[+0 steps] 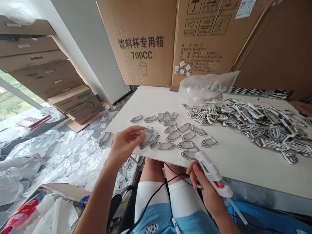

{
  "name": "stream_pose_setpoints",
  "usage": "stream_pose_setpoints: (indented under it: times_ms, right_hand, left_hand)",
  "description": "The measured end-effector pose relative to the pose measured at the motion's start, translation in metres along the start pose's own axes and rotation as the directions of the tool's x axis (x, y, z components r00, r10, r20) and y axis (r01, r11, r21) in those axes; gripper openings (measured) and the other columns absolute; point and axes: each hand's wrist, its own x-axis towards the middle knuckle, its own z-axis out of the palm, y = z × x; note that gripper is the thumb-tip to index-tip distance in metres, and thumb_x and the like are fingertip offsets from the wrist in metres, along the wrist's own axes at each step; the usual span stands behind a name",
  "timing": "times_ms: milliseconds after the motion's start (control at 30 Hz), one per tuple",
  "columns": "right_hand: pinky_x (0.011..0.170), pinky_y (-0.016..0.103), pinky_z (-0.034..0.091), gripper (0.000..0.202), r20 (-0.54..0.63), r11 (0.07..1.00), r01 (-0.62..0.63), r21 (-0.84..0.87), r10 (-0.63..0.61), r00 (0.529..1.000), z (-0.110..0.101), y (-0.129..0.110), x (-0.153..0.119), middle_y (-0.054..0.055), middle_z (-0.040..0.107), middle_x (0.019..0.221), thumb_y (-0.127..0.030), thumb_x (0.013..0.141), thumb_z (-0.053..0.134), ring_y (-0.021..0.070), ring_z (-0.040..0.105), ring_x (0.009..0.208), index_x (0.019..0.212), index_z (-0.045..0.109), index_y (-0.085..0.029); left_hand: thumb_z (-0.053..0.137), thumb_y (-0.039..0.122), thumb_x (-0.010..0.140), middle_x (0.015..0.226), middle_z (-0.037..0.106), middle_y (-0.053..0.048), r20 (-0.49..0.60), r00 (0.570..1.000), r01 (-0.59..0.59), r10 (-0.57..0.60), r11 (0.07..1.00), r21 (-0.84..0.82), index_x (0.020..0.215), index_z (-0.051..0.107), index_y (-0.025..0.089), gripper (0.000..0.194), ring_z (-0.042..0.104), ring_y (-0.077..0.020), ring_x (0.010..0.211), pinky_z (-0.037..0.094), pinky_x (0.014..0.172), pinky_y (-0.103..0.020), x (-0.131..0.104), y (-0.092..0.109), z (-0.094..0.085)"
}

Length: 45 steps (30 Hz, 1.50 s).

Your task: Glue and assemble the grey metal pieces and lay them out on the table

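At the table's front edge, my left hand [128, 139] is closed, its thumb and fingers pinching a small grey arched frame [147, 136]. My right hand [201, 178] is wrapped round a white glue gun [211, 174] with a green label and an orange part; its nozzle points up and left toward the table. A white glue stick [237, 211] sticks out of its rear. Several grey frames [167, 146] lie spread on the white table [151, 97] between and beyond my hands.
A large pile of frames [255, 122] covers the table's right side, beside a clear plastic bag [206, 86]. Tall cardboard boxes [146, 22] stand behind. Plastic bags [85, 152] litter the floor at left. A black cable [156, 195] crosses my lap.
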Motion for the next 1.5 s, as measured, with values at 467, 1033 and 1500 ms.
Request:
stream_pose_setpoints:
  times_ms: [467,1033,1500]
  right_hand:
    - [0.059,0.033,0.047,0.035,-0.012,0.999,-0.051,-0.010,0.051,0.999,0.008,-0.011,0.000,0.000,0.066,0.078,-0.059,0.097,0.069,0.0107,0.046,0.049,0.094,0.068,-0.023]
    - [0.052,0.027,0.040,0.033,-0.003,0.995,-0.021,0.096,0.021,1.000,0.008,-0.002,0.005,-0.003,0.065,0.082,-0.056,0.100,0.067,0.0065,0.044,0.047,0.103,0.062,-0.023]
    - [0.054,0.029,0.043,0.036,-0.011,0.998,-0.056,0.041,0.057,0.998,0.006,-0.007,0.001,-0.002,0.066,0.079,-0.058,0.096,0.070,0.0087,0.046,0.046,0.103,0.065,-0.023]
  left_hand:
    - [0.081,0.041,0.064,0.090,0.084,-0.005,-0.313,0.938,0.296,-0.150,0.817,0.495,0.096,0.084,0.020,0.038,0.074,-0.0239,0.085,0.050,0.065,-0.028,0.117,-0.057,-0.098]
    - [0.080,0.044,0.082,0.096,0.083,0.000,-0.243,0.970,0.125,0.026,0.802,0.584,0.105,0.080,0.019,0.034,0.075,-0.0236,0.095,0.055,0.090,-0.032,0.088,-0.043,-0.095]
    - [0.080,0.052,0.078,0.111,0.079,-0.008,-0.265,0.964,0.208,-0.030,0.705,0.678,0.112,0.074,0.017,0.049,0.072,-0.0272,0.102,0.055,0.086,-0.033,0.039,-0.057,-0.149]
